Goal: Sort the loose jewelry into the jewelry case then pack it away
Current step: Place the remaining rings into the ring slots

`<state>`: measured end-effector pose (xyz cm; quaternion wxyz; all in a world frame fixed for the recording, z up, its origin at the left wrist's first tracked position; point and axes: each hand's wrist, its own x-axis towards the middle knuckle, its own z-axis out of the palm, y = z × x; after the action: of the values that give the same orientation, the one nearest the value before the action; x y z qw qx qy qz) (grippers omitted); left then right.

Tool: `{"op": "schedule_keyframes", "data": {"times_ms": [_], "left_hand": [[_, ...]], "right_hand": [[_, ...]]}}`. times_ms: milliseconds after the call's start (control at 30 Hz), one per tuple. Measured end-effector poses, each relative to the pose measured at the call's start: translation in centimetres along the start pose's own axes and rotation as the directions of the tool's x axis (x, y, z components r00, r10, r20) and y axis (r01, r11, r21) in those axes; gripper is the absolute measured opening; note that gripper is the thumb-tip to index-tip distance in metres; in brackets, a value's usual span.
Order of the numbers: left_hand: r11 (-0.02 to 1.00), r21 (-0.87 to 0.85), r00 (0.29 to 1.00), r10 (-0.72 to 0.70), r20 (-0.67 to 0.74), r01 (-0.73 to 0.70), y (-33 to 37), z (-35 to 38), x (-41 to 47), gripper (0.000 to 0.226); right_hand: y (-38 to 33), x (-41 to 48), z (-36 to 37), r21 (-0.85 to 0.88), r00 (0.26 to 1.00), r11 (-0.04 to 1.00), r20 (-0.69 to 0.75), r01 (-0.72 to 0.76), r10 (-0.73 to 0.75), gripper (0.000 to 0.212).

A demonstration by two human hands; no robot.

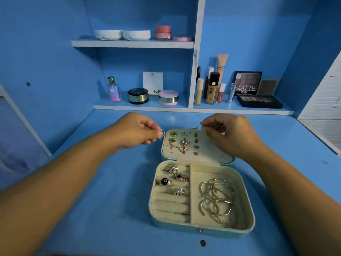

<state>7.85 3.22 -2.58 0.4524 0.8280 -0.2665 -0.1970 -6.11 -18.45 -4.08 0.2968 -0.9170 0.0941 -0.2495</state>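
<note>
Risks losing the small gold hoop earring (pixel 161 134) off the pinch of the left hand (pixel 137 133), gripped only between thumb and fingertips just beside the left edge of the open lid (pixel 217 151) of the jewelry case (pixel 221 232); would probably roll away across the blue worktop (pixel 120 209) if let slip, being round and light. Could also snag the pinned earrings (pixel 184 143) already filling the lid's left columns while hunting for a free hole, and pull one loose. Might push the lid about, too, when pressing a post in without bracing the panel. Cannot tell the contents of the right hand (pixel 228 134), if any: shows curled fingers with thumb and forefinger tips brought together over the far edge of the lid, right of its middle, perhaps on a tiny backing, too small to make out. Reaches forward with both forearms low over the worktop, one on each side of the case, knuckles up, fingertips turned inward toward each other near the lid's far edge. Finds most of the jewelry sorted already: four rings (pixel 165 182) tucked into the upper rolls of the base's left compartment, gold bangles (pixel 216 198) heaped in the right one. Leaves the case open, with closing and packing away not yet done.
</note>
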Motion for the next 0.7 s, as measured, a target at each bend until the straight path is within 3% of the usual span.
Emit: {"op": "schedule_keyframes", "data": {"times_ms": [133, 200, 300, 400, 433, 533, 700], "left_hand": [[0.999, -0.032, 0.999, -0.037, 0.008, 0.037, -1.6, -0.5, -2.3, 0.009], [0.999, 0.045, 1.000, -0.007, -0.002, 0.007, -2.2, -0.5, -2.8, 0.012], [0.969, 0.230, 0.994, 0.103, -0.046, -0.090, -3.2, -0.7, -3.7, 0.016], [0.958, 0.207, 0.979, 0.204, -0.001, -0.200, -4.7, -0.6, -6.9, 0.018], [0.935, 0.254, 0.969, 0.242, 0.044, -0.245, -5.4, -0.2, -8.5, 0.030], [0.741, 0.506, 0.887, 0.446, 0.122, -0.442, -7.2, 1.2, -12.0, 0.047], [0.756, 0.447, 0.869, 0.481, 0.116, -0.478, -6.6, 1.5, -11.5, 0.036]], "right_hand": [[-0.9, -0.6, 0.6, 0.014, 0.998, 0.998, 0.033, 0.057, -0.058, 0.013], [-1.1, -0.7, 0.8, 0.020, 0.996, 0.997, 0.045, 0.071, -0.072, 0.013], [-1.1, -0.8, 0.7, 0.026, 0.997, 0.998, 0.051, 0.051, -0.052, 0.012], [-1.1, -0.9, 0.5, 0.040, 0.998, 0.998, 0.040, 0.047, -0.048, 0.014], [-1.1, -0.8, 0.6, 0.039, 0.998, 0.998, 0.043, 0.048, -0.050, 0.015], [-1.1, -0.8, 0.7, 0.016, 0.997, 0.999, 0.053, 0.051, -0.052, 0.013], [-1.0, -0.8, 0.7, 0.006, 0.999, 1.000, 0.035, 0.030, -0.030, 0.013]]}}
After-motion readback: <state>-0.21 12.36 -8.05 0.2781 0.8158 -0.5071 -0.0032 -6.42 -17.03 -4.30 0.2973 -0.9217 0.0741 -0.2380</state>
